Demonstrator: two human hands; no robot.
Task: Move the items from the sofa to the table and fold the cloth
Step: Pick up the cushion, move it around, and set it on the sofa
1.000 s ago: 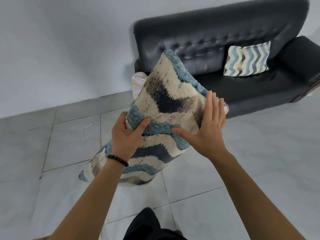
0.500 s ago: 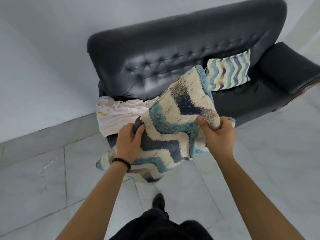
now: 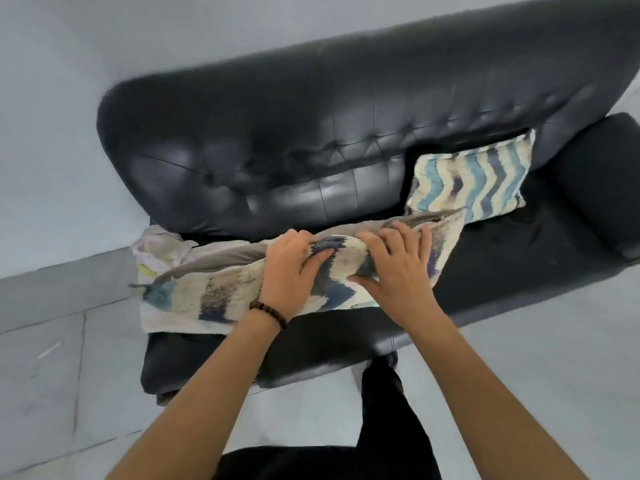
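Observation:
A cream cushion with blue and dark zigzags (image 3: 221,289) lies on the seat of the black leather sofa (image 3: 311,140), on top of a pale crumpled cloth (image 3: 159,251) at the seat's left end. My left hand (image 3: 292,271) and my right hand (image 3: 398,265) press on the cushion's upper edge, fingers curled into its fabric. A second zigzag cushion (image 3: 474,178) leans against the backrest at the right. No table is in view.
Grey floor tiles (image 3: 62,375) surround the sofa, and a plain pale wall (image 3: 52,116) rises behind it. The sofa's right armrest (image 3: 599,178) juts forward. My dark-clothed leg (image 3: 384,393) stands close to the seat's front edge.
I have stepped up to the sofa and brought the cushion down from mid-air onto the seat, over the cloth. Both hands have stayed on it.

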